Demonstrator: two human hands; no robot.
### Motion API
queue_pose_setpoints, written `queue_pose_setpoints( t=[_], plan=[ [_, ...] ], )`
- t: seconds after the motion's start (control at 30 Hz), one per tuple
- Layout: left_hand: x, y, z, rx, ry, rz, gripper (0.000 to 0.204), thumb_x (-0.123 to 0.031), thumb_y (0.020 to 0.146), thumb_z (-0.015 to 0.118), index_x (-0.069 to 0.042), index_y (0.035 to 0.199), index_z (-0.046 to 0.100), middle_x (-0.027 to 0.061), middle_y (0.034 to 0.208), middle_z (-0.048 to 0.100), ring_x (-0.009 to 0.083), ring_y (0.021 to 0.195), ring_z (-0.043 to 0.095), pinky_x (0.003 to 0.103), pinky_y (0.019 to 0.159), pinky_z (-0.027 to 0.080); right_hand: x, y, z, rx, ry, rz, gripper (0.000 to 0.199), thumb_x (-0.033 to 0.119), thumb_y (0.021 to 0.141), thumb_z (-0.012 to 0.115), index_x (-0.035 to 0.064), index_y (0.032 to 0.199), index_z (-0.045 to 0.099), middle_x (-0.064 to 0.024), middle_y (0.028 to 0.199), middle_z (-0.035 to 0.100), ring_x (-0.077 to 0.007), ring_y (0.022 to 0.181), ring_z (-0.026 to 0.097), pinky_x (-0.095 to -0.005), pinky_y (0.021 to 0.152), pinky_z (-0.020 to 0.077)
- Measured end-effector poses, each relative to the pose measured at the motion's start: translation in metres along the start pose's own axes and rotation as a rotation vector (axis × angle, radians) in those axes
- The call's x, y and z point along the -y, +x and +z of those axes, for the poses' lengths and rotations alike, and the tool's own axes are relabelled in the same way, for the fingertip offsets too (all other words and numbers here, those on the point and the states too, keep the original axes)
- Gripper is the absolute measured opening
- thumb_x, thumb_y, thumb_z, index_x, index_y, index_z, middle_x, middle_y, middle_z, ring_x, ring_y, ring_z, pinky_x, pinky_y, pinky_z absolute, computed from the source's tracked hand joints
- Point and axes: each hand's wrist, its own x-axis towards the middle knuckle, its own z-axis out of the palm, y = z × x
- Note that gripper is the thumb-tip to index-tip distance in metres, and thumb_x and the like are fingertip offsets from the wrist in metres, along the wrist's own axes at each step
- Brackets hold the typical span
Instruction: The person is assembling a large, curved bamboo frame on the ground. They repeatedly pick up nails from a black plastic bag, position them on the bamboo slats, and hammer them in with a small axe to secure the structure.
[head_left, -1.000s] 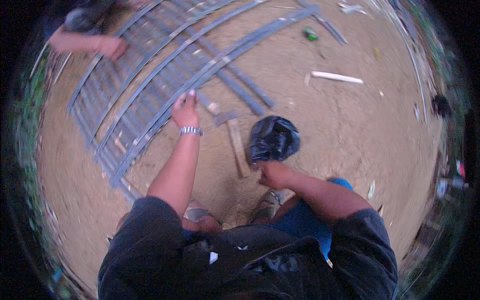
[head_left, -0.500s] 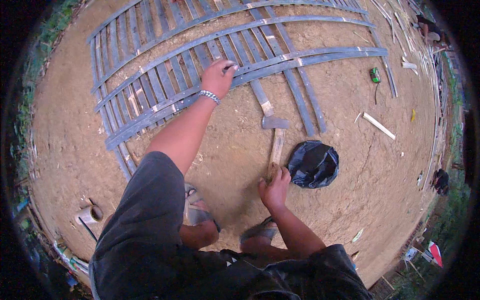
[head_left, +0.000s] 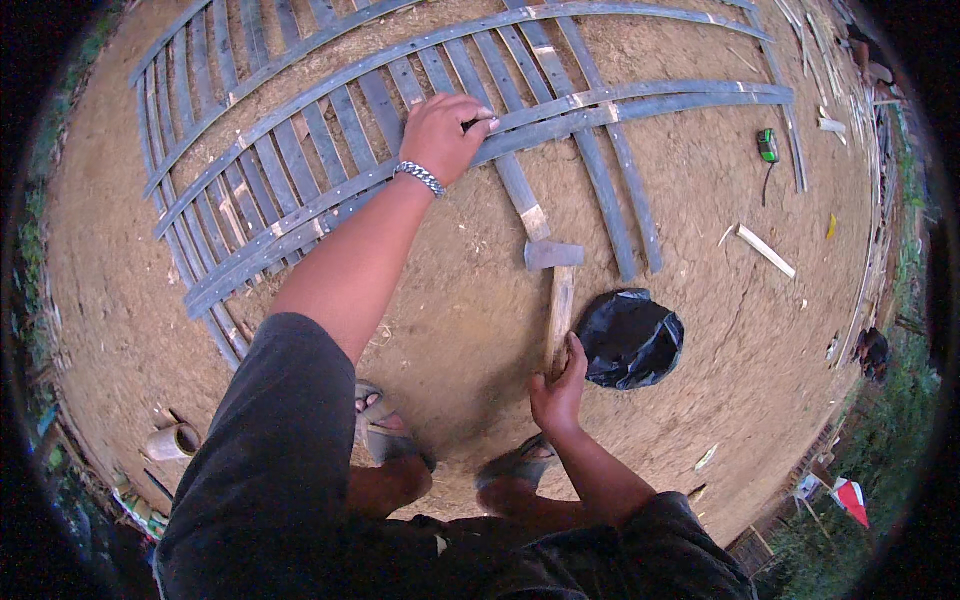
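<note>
My left hand (head_left: 442, 135), with a chain bracelet at its wrist, rests at the near double rail of a slatted lattice (head_left: 320, 208). Its thumb and fingers are pinched together over the dark strips; whatever small thing they hold is too small to make out. Lower down, my right hand (head_left: 561, 393) is closed round the wooden handle of a hatchet (head_left: 561, 305). The metal head points away from me, just beyond the light end of one slat. Dark grey strips, crossed and bowed, make up the lattice on the bare ground.
Right of the hatchet lies a black plastic bag (head_left: 632, 338), its mouth open. Farther right are a green tape measure (head_left: 767, 146) and a pale wood piece (head_left: 765, 251). A hollow bamboo section (head_left: 174, 441) lies at left. My sandalled feet (head_left: 395, 440) stand below.
The view has shifted, so the lattice sits farther left and higher. The hatchet head is slightly lower in view, and my right hand has moved down and a little right, still gripping the handle.
</note>
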Motion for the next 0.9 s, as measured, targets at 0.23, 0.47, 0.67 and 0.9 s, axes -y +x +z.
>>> queue_pose_setpoints(
  t=[0.23,0.47,0.67,0.9],
  plan=[
    [-0.005,-0.002,0.0,-0.053,0.066,0.041,0.023,-0.033,0.09,0.071,-0.012,0.095,0.078,0.0041,0.106,0.075,0.0249,0.106,0.066,0.043,0.095,0.045,0.003,0.002,-0.035,0.093,-0.118,0.124,0.078,-0.006,0.079,0.058,0.0,0.152,0.029,-0.0271,0.137,0.043,-0.0434,0.127,0.047,-0.0472,0.11,0.0394],
    [-0.008,-0.002,0.0,-0.053,0.063,0.032,0.017,-0.028,0.091,0.068,-0.014,0.092,0.078,0.0014,0.105,0.074,0.0227,0.103,0.066,0.042,0.092,0.044,-0.028,-0.027,-0.047,0.222,0.434,0.131,0.072,-0.003,0.085,0.049,0.0029,0.153,0.025,-0.0124,0.12,0.047,-0.0202,0.098,0.05,-0.034,0.083,0.0464],
    [-0.006,-0.006,0.0,-0.118,0.113,0.076,0.016,-0.027,0.091,0.068,-0.013,0.092,0.076,0.0019,0.102,0.074,0.023,0.101,0.066,0.042,0.093,0.044,0.027,0.031,-0.032,0.264,0.676,0.021,0.055,0.008,0.1,0.048,0.0017,0.151,0.027,-0.006,0.098,0.051,-0.0117,0.072,0.052,-0.0275,0.061,0.0477],
    [-0.003,-0.008,0.002,-0.107,0.149,0.087,0.015,-0.026,0.09,0.07,-0.012,0.092,0.075,0.0018,0.102,0.073,0.023,0.101,0.066,0.042,0.094,0.043,0.1,0.134,-0.039,0.158,-0.047,-0.181,0.051,0.01,0.102,0.053,-0.0002,0.149,0.035,-0.0237,0.108,0.064,-0.0372,0.093,0.067,-0.0446,0.078,0.0544]
  ],
)
